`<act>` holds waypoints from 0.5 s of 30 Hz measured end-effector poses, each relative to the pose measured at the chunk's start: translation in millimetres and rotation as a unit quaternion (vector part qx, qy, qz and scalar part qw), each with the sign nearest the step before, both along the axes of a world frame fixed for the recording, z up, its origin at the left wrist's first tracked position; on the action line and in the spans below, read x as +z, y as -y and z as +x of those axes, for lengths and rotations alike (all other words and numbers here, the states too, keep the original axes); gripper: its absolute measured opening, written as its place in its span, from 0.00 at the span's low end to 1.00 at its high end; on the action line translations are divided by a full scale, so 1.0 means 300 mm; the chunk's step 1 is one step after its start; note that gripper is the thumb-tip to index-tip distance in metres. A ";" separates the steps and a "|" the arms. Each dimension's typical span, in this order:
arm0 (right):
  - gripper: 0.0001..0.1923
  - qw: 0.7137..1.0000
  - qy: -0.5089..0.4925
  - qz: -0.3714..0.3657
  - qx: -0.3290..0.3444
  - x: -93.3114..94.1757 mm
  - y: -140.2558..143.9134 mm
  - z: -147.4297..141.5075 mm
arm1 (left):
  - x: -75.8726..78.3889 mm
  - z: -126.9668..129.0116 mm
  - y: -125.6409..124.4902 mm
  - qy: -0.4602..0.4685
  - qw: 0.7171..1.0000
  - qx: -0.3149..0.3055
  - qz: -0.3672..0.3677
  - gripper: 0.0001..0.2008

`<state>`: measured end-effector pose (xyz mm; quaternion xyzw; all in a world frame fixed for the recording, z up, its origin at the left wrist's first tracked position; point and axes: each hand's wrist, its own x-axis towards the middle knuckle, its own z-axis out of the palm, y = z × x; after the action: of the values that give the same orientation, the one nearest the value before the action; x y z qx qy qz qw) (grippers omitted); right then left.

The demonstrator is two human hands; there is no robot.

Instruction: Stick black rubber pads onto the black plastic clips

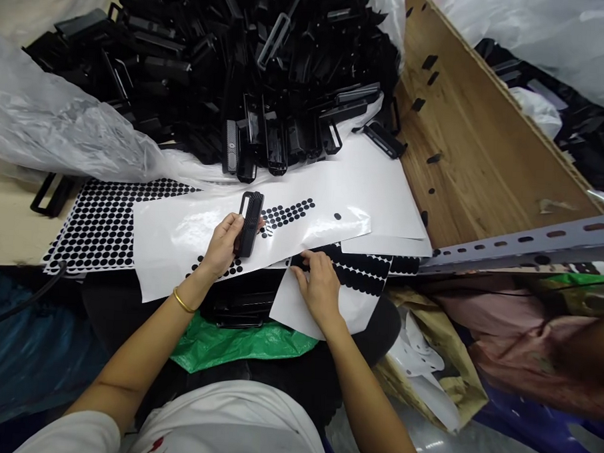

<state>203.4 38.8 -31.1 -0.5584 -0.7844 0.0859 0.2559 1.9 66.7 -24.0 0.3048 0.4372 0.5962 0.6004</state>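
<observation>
My left hand (222, 244) is closed around a black plastic part (251, 224) with a long slot along one side, held upright. It is above a glossy white sheet (166, 230) that bears some round black stickers (288, 214). My right hand (320, 285) touches the near edge of the sheets, thumb and forefinger slightly apart, with no object visible between them. Beside it lies a sheet of dense black dots (363, 272), and its white lower portion (346, 307) hangs over the edge. The right hand's other fingers are partly curled.
A large heap of black plastic parts (203, 68) fills the back, with clear plastic bags (71, 123) around it. More dot sheets (106, 228) lie left. A wooden board (466, 133) and slotted metal rail (526, 239) bound the right. Black parts rest on green plastic (247, 344) below.
</observation>
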 end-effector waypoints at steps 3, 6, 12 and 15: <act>0.03 1.000 -0.007 -0.025 0.004 -0.004 0.004 -0.009 | 0.017 0.012 0.023 0.012 0.999 -0.017 -0.028 0.17; 0.03 0.999 -0.032 -0.039 -0.014 0.002 0.011 -0.014 | 0.032 0.037 0.061 0.024 0.996 -0.054 -0.063 0.18; 0.06 0.992 -0.013 -0.121 -0.014 0.046 -0.004 0.000 | 0.008 0.079 0.077 0.023 0.992 -0.096 -0.081 0.18; 0.02 0.984 -0.052 -0.168 0.039 0.049 0.000 0.017 | -0.005 0.093 0.046 0.023 0.993 -0.085 -0.082 0.19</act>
<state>208.3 38.9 -16.5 -0.5574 -0.7656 0.2548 0.1955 29.8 52.8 -25.6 0.2768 0.4428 0.5122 0.6819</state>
